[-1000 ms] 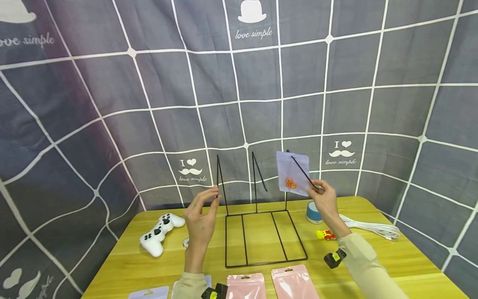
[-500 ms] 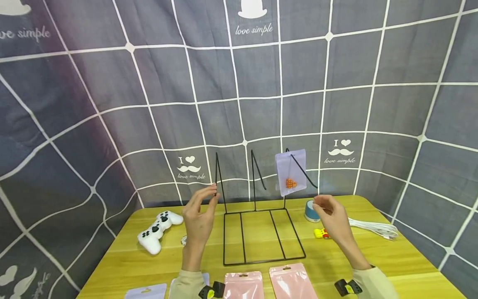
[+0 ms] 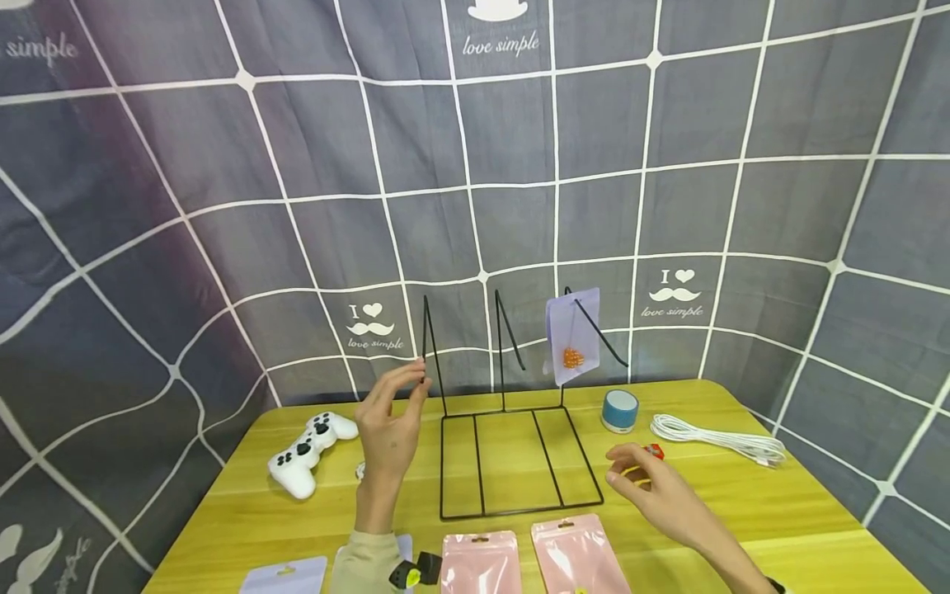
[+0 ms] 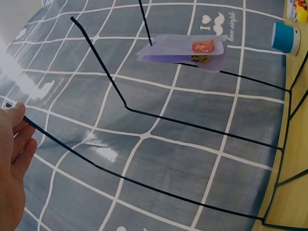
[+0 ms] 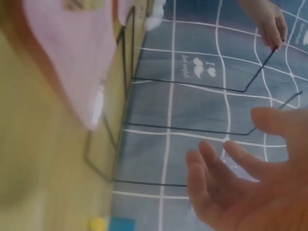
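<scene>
A black wire display rack (image 3: 523, 511) with three upright hooks stands on the table. My left hand (image 3: 389, 441) pinches the tip of its left hook between thumb and fingers, as the left wrist view also shows. From the right hook hangs a lilac zip pouch (image 3: 562, 326) with orange dice (image 3: 572, 358) inside; yellow dice show below them in the left wrist view. My right hand (image 3: 660, 495), holding nothing, is low over the table right of the rack, fingers loosely bent. Nearest to it are a pink pouch (image 3: 579, 557) and a small red toy (image 3: 654, 451), partly hidden behind the hand.
Another pink pouch (image 3: 481, 565) lies at the front. Lilac pouches (image 3: 285, 579) lie front left, one partly under my left sleeve. A white game controller (image 3: 308, 454) sits left. Right of the rack are a blue-and-white cylinder (image 3: 619, 411) and a coiled white cable (image 3: 720, 441).
My right hand has let go of the lilac pouch, leaving it hanging on the right hook, and moved down towards the table. The left hand keeps its pinch on the left hook.
</scene>
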The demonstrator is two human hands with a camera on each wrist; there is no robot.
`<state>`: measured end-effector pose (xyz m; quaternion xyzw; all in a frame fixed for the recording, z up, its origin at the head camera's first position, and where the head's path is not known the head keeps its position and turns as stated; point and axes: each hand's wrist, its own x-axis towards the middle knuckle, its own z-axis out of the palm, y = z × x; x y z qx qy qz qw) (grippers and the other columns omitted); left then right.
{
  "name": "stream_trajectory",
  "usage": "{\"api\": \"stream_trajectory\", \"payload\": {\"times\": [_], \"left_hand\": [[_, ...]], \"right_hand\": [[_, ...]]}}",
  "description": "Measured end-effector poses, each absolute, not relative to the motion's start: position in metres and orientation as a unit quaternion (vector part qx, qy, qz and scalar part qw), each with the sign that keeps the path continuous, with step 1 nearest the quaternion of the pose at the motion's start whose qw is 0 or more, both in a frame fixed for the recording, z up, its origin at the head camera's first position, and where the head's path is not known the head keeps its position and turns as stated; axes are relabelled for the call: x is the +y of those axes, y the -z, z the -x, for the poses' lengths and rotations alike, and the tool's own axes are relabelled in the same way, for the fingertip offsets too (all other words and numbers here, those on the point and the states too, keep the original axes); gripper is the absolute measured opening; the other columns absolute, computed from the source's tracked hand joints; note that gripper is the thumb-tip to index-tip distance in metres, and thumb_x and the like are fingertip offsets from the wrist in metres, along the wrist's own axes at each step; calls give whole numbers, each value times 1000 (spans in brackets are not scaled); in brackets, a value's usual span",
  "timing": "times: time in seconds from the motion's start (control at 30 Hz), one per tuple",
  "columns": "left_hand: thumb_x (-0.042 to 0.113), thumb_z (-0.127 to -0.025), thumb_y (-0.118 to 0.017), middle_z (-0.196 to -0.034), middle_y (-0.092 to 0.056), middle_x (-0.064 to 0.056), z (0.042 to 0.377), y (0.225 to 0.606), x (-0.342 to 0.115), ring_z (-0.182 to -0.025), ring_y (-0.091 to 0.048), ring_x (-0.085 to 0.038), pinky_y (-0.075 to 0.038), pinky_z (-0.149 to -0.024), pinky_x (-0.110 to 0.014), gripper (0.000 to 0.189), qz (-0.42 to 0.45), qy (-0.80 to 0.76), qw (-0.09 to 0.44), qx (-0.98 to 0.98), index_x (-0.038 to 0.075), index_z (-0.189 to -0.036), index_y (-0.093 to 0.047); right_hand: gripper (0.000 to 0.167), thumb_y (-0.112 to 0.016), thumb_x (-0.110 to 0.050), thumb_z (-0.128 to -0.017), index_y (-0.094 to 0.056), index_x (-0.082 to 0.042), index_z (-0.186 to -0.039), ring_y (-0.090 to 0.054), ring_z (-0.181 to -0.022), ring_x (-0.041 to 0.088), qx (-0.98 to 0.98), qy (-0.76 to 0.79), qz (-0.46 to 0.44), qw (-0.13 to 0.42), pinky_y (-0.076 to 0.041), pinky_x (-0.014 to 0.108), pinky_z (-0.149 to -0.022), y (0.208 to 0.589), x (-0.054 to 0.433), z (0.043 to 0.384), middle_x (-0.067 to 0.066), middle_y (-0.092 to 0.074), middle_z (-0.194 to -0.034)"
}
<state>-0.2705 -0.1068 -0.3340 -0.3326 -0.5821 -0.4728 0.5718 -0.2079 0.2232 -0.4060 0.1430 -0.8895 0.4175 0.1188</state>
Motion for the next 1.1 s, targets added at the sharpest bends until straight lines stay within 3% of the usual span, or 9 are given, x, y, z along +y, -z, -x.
{"api": "stream_trajectory", "payload": {"times": [0.53,0.67,0.93,1.1], "left_hand": [[-20,-67,-74,-98,-69,-18,291,351,-117,-88,-67,-32,-55,-84,-27,26,324,463,570,-597,-6,-88,-67],[-23,-64,-73,-94,-68,-22,283,343,-113,-85,-67,-33,-55,-82,-25,26,323,452,583,-593,-8,-85,-66],[-11,-73,-74,-94,-68,-21,290,350,-119,-87,-66,-32,-55,-83,-28,16,334,453,581,-587,-7,-87,-66],[-19,-67,-73,-95,-68,-21,289,350,-119,-89,-67,-30,-55,-84,-27,24,336,452,581,-587,-7,-87,-66]], "right_hand": [[23,-63,-22,-92,-59,-3,-106,-55,-78,6,-886,-411,-208,-40,-51,24,-63,444,237,183,0,-60,-93],[19,-63,-21,-92,-58,-6,-102,-54,-76,8,-884,-404,-212,-98,-50,25,-61,449,241,182,0,-59,-90],[17,-60,-23,-94,-57,-9,-104,-54,-73,19,-873,-416,-183,-178,-48,30,-60,451,242,179,3,-58,-85],[14,-58,-23,-96,-57,-11,-103,-51,-65,16,-862,-429,-179,-202,-44,26,-54,455,242,176,2,-55,-75]]}}
